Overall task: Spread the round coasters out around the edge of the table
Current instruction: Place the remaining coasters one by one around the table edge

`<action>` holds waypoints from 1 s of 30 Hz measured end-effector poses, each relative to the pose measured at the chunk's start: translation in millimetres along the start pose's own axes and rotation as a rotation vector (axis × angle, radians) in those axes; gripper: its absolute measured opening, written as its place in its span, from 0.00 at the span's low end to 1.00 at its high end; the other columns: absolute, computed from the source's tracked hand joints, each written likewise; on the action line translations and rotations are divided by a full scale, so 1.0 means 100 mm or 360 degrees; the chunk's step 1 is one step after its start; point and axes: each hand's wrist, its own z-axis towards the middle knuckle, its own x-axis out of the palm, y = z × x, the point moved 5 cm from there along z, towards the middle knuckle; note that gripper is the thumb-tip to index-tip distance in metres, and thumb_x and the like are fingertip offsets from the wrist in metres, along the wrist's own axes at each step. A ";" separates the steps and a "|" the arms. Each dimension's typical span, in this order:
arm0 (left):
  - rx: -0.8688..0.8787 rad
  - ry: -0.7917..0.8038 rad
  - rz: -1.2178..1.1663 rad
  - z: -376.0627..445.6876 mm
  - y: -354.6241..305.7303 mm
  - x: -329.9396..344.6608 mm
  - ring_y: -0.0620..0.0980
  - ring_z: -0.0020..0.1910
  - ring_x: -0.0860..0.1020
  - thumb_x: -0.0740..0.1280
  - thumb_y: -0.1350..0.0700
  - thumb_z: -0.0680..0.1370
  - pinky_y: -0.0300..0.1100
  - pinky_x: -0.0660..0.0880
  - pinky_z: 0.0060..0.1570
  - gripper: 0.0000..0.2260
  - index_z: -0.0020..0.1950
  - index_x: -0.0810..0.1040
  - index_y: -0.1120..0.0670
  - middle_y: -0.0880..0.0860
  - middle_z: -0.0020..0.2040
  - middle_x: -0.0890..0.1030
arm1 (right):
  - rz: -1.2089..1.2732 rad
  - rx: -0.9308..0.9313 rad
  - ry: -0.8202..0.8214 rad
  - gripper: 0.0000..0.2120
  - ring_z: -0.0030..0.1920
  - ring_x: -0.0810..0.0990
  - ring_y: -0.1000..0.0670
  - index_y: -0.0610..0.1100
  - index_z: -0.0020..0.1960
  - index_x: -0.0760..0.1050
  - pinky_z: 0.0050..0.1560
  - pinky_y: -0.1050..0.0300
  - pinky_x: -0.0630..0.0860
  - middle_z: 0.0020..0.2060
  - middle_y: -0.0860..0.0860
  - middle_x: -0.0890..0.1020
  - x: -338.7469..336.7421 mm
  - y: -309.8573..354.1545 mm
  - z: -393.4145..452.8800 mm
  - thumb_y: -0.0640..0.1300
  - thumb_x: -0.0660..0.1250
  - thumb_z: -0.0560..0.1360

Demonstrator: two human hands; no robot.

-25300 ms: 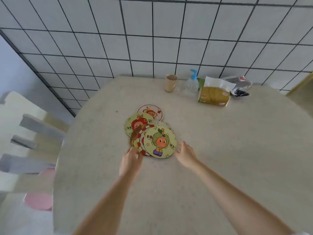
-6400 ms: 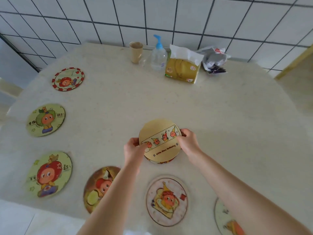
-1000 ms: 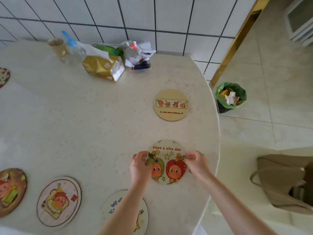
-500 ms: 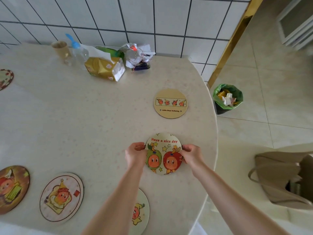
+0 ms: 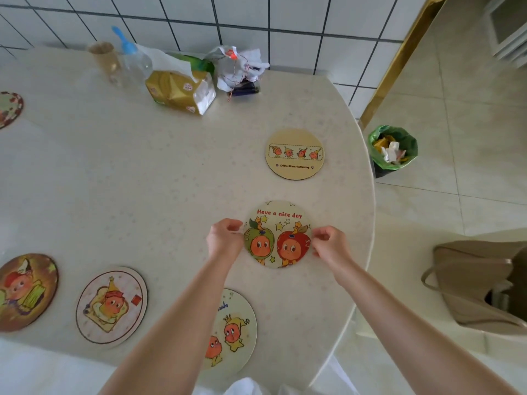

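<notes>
A round "Have a nice day" coaster (image 5: 278, 233) lies flat near the table's right edge. My left hand (image 5: 225, 240) pinches its left rim and my right hand (image 5: 328, 243) pinches its right rim. Beyond it sits a tan coaster (image 5: 295, 153) with a row of small figures. Along the near edge lie a pale coaster (image 5: 231, 332) partly under my left forearm, a toast-figure coaster (image 5: 111, 305) and a brown coaster (image 5: 24, 290). A red-rimmed coaster (image 5: 8, 108) shows at the far left.
At the back by the tiled wall stand a paper cup (image 5: 104, 59), a pump bottle (image 5: 132, 59), a gold tissue pack (image 5: 179, 91) and a crumpled bag (image 5: 239, 68). Off the table (image 5: 114, 181), on the floor at right, are a green-lined bin (image 5: 392, 149) and a beige bag (image 5: 482, 283).
Both hands stay on the "Have a nice day" coaster, which has shifted slightly away from me toward the tan coaster. The camera view has drifted a little.
</notes>
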 end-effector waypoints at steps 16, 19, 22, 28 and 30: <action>0.0272 0.0002 0.0203 -0.74 1.42 -0.86 0.50 0.50 0.78 0.63 0.70 0.73 0.31 0.69 0.42 0.15 0.54 0.81 0.56 0.51 0.50 0.78 | -0.0119 -0.0077 0.0095 0.11 0.52 0.80 0.50 0.45 0.56 0.77 0.54 0.54 0.78 0.50 0.51 0.82 1.20 -0.62 -1.31 0.38 0.64 0.75; 0.0287 0.0013 0.0297 -0.92 1.63 -1.00 0.53 0.50 0.77 0.62 0.71 0.72 0.45 0.76 0.50 0.17 0.55 0.80 0.56 0.49 0.48 0.75 | -0.0112 -0.0134 -0.0100 0.13 0.51 0.79 0.51 0.43 0.59 0.77 0.49 0.59 0.75 0.52 0.50 0.81 1.30 -0.65 -1.54 0.37 0.64 0.75; 0.0101 0.0094 0.0177 -1.08 1.79 -1.09 0.47 0.42 0.75 0.61 0.71 0.71 0.41 0.74 0.38 0.18 0.50 0.76 0.49 0.49 0.47 0.72 | -0.0071 -0.0085 -0.0204 0.13 0.50 0.79 0.49 0.43 0.58 0.77 0.45 0.60 0.74 0.52 0.49 0.82 1.28 -0.67 -1.64 0.35 0.63 0.75; -0.0216 0.0128 -0.0247 -1.24 1.84 -1.09 0.43 0.42 0.75 0.64 0.68 0.71 0.32 0.70 0.34 0.17 0.52 0.71 0.48 0.45 0.44 0.75 | -0.0054 0.0045 -0.0194 0.15 0.50 0.80 0.46 0.46 0.59 0.78 0.52 0.50 0.78 0.49 0.51 0.81 1.24 -0.71 -1.74 0.36 0.62 0.74; -0.0314 0.0109 -0.0340 -1.24 1.87 -1.08 0.50 0.39 0.74 0.65 0.68 0.70 0.38 0.71 0.36 0.13 0.45 0.73 0.50 0.48 0.40 0.76 | -0.0040 0.0026 -0.0183 0.15 0.47 0.79 0.48 0.46 0.56 0.80 0.50 0.53 0.76 0.45 0.52 0.81 1.23 -0.73 -1.77 0.36 0.62 0.74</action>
